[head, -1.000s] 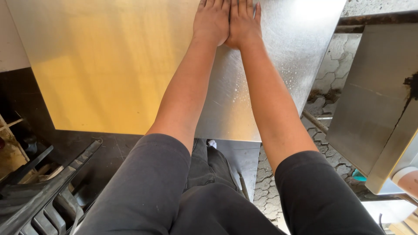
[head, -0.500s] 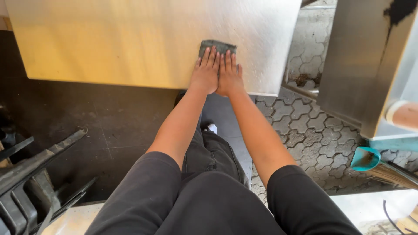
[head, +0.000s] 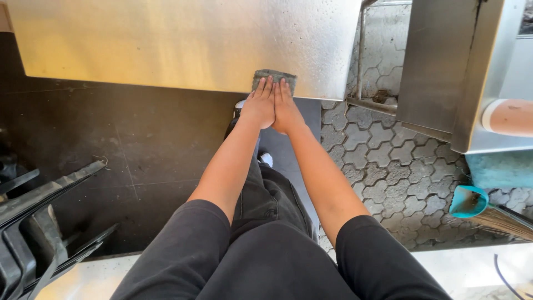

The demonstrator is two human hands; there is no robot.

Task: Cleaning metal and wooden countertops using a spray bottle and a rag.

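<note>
Both my hands lie flat, side by side, on a dark grey scouring pad (head: 276,75) at the near edge of a shiny steel tabletop (head: 183,39). My left hand (head: 260,104) covers the pad's left part, and my right hand (head: 287,106) covers its right part. All the fingers are stretched out and pressed down on the pad. Only the pad's far edge shows past the fingertips. My arms in black sleeves reach forward from the bottom of the view.
A second steel unit (head: 444,66) stands to the right, with a pale cylinder (head: 508,118) on it. The floor has grey hexagon paving (head: 388,161) and a dark mat (head: 139,144). A teal scoop (head: 469,201) lies right; stacked black chairs (head: 33,222) sit left.
My hands and the pad have slid from far out on the tabletop back to its near edge. The view has tilted down, showing more floor.
</note>
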